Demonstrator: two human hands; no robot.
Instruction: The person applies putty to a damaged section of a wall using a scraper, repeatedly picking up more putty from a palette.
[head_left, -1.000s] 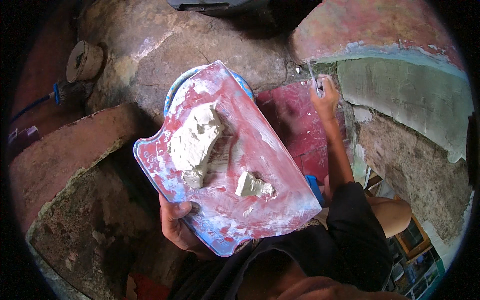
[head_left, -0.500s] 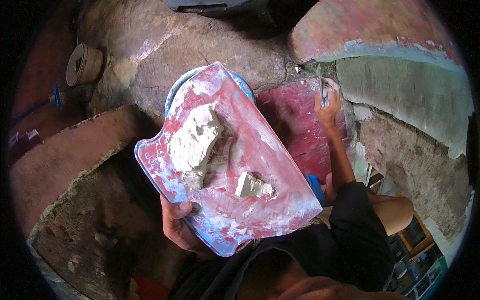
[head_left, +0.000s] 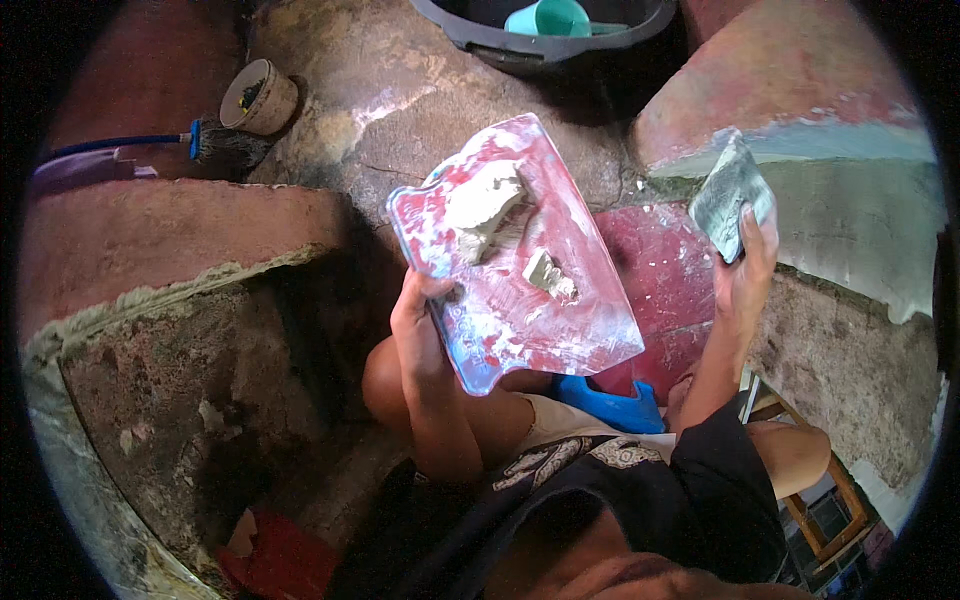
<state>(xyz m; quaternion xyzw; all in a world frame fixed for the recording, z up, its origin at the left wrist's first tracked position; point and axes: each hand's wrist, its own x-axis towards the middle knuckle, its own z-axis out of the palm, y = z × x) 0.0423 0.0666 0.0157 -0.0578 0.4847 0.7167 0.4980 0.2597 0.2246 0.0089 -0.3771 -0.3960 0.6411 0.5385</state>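
Red shows through white smears on a flat board (head_left: 590, 325), which the left hand (head_left: 410, 315) grips at its blue-tinged edge, thumb on top, fingers hidden beneath. Marks like raised lettering near that thumb are too smeared to make out. A large white lump (head_left: 487, 205) and a smaller lump (head_left: 548, 275) sit on it. The right hand (head_left: 747, 268) is closed around the lower end of a grey-coated, diamond-shaped flat tool (head_left: 733, 200), before the wall ledge; part of its grip is hidden. Below, a blue object (head_left: 610, 405) is partly covered by the board and the person. Farther out, the upper edge cuts off a black basin (head_left: 600, 44) holding a turquoise cup (head_left: 550, 18); a bucket's (head_left: 278, 105) dark contents are unclear.
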